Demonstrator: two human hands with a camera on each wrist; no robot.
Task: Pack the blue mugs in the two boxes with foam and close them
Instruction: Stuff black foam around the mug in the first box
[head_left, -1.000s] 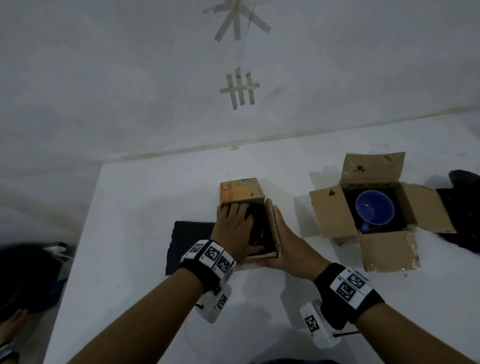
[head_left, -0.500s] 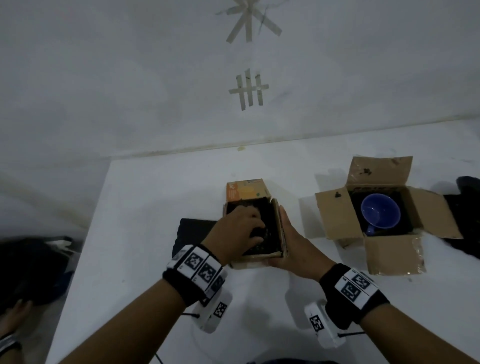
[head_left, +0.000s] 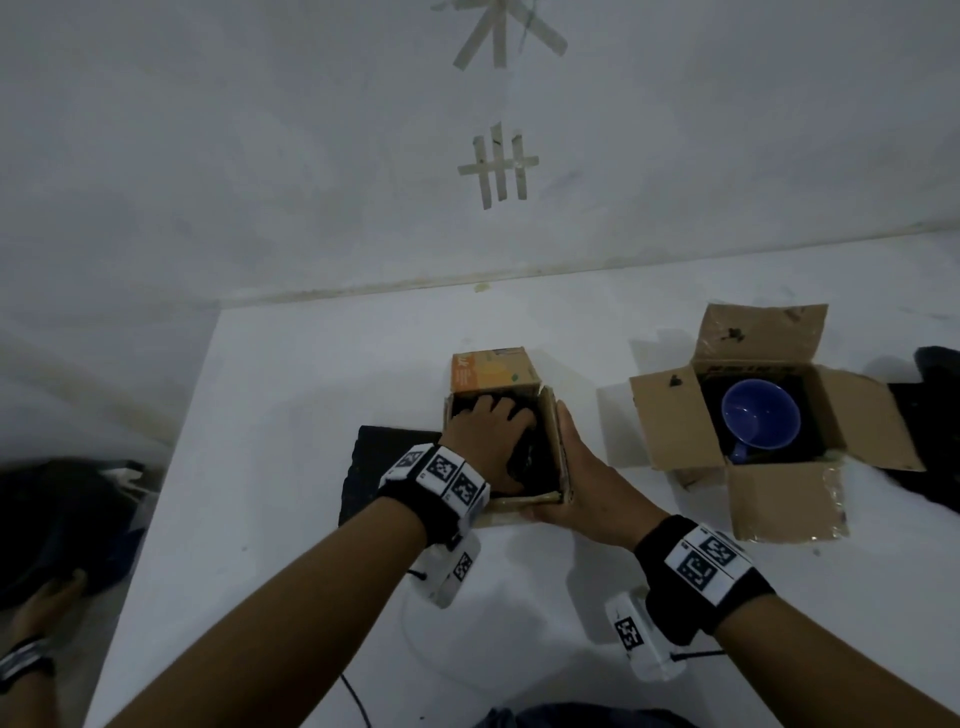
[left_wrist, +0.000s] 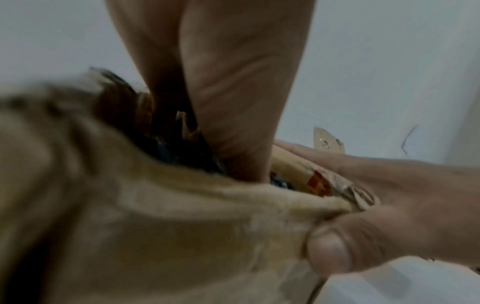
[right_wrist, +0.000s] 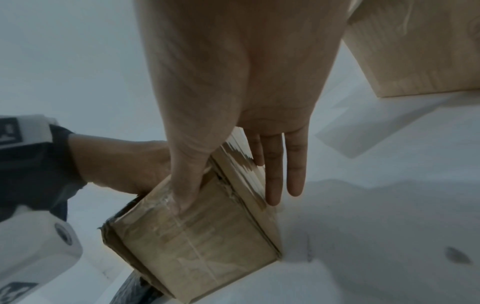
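Left hand in small box, right hand bracing it; one mug seen, in the far-right box.

Nearest us a thin cable (head_left: 358, 699) runs over the white worktop (head_left: 291, 364) by our forearms. Our right hand (head_left: 582, 478) lies flat on the small box (head_left: 524, 503), fingers straight along its right wall, thumb on the near face: an open grip. Our left hand (head_left: 485, 436) reaches down inside onto black foam (head_left: 540, 457); we cannot tell how its grip is set. A black foam sheet (head_left: 384, 462) lies flat just left of the box, touching it. Further right the large box (head_left: 670, 421) stands with all four flaps open, a blue mug (head_left: 761, 415) upright in dark foam inside. Dark material (head_left: 930, 431) sits at the right edge. Behind, a white wall (head_left: 260, 156) carries tape strips (head_left: 498, 166).
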